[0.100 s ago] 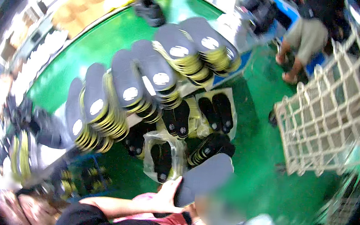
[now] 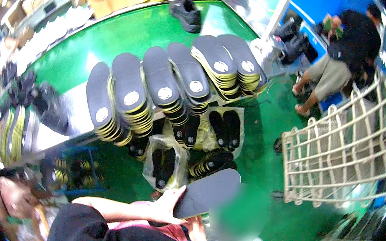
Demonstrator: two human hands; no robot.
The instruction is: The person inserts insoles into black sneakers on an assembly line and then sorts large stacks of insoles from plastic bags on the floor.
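Close to my body, a dark grey shoe insole [image 2: 208, 193] is held flat and slightly tilted, its rounded end pointing up and to the right. My left hand [image 2: 167, 207] is closed around its near left edge, thumb along the top. My right hand [image 2: 196, 229] grips it from below at the near edge; part of its fingers is hidden under the insole. Beyond them, several stacks of grey insoles with yellow-green edges [image 2: 166, 74] lie in a row along the table edge, each top one with a white oval mark.
A green table [image 2: 136, 33] carries a black shoe [image 2: 186, 14] at the back. Below its edge lie plastic bags with black insoles [image 2: 164, 165]. A cream lattice cart [image 2: 336, 160] stands right, near a bending person [image 2: 349, 48]. Another person [image 2: 13, 190] is at lower left.
My view has turned, so the stacks and table sit differently in the picture. Both hands still hold the insole, which now appears slightly farther left. The person at right shows more fully.
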